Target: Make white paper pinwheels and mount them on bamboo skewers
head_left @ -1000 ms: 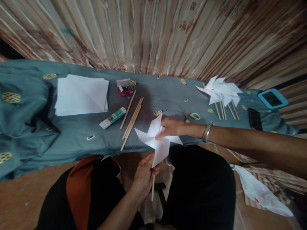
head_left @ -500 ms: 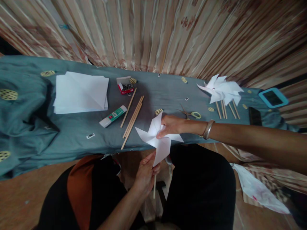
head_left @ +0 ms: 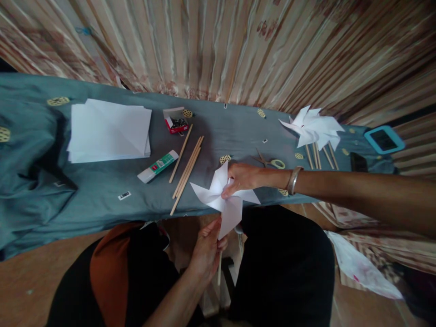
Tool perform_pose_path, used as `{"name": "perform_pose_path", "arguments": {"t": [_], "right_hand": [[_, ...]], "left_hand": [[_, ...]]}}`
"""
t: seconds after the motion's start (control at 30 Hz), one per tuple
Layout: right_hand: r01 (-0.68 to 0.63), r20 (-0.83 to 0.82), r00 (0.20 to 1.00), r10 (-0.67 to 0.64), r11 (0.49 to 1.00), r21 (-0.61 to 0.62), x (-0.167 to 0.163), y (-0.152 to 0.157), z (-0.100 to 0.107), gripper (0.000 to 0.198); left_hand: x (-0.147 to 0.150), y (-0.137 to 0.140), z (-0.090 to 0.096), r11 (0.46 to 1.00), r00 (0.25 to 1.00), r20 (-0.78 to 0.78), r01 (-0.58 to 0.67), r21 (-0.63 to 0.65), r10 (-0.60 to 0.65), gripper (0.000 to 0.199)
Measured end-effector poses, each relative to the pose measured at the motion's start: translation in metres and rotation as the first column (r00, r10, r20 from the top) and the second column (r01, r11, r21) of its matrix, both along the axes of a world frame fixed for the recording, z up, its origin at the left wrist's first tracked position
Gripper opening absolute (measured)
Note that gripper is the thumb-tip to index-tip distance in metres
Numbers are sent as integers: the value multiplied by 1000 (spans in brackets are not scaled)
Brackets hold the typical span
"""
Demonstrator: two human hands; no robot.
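Observation:
A white paper pinwheel (head_left: 231, 213) is held in front of me at the table's near edge. My right hand (head_left: 241, 178) pinches it at the centre, thumb on the front and fingers behind the blades. Below, my left hand (head_left: 207, 247) is closed around the pinwheel's wooden stick (head_left: 220, 270), whose lower end sticks out under the fist. The lowest blade covers part of the left fingers. Left of the pinwheel lie several loose wooden sticks (head_left: 188, 170). A pair of scissors (head_left: 269, 162) with pale green handles rests just beyond my right wrist.
On the cloth-covered table (head_left: 235, 129) are a stack of white paper (head_left: 111, 129), an open red box of pins (head_left: 176, 122), and a green-and-white box (head_left: 158, 166). Farther right lie white pinwheels (head_left: 311, 126), a blue-framed device (head_left: 384, 139) and a dark phone (head_left: 359, 162). A pleated curtain (head_left: 218, 50) hangs behind.
Both hands keep the same hold on the pinwheel and its stick, with almost no movement. The view has shifted slightly, so the paper stack sits a little farther left.

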State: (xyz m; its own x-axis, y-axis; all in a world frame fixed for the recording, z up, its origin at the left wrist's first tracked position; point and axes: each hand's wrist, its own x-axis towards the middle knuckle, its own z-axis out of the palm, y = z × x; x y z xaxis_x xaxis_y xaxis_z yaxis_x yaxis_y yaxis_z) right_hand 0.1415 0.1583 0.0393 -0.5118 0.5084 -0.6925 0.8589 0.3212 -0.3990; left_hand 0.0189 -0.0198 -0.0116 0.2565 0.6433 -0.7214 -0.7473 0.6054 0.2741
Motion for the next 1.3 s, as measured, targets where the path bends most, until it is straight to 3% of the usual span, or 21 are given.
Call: {"name": "perform_pose_path", "arguments": {"t": [0.63, 1.0, 1.3], "right_hand": [[-37, 6, 999, 37, 998, -56, -8, 5, 4, 34], [-44, 121, 992, 45, 999, -16, -8, 4, -3, 42], [-19, 40, 999, 21, 998, -62, -4, 4, -5, 32]], "left_hand": [[3, 2, -1, 1000, 1000, -25, 14, -14, -14, 43], [2, 3, -2, 1000, 1000, -9, 11, -8, -12, 39], [1, 4, 2, 1000, 998, -50, 29, -11, -29, 35]]}}
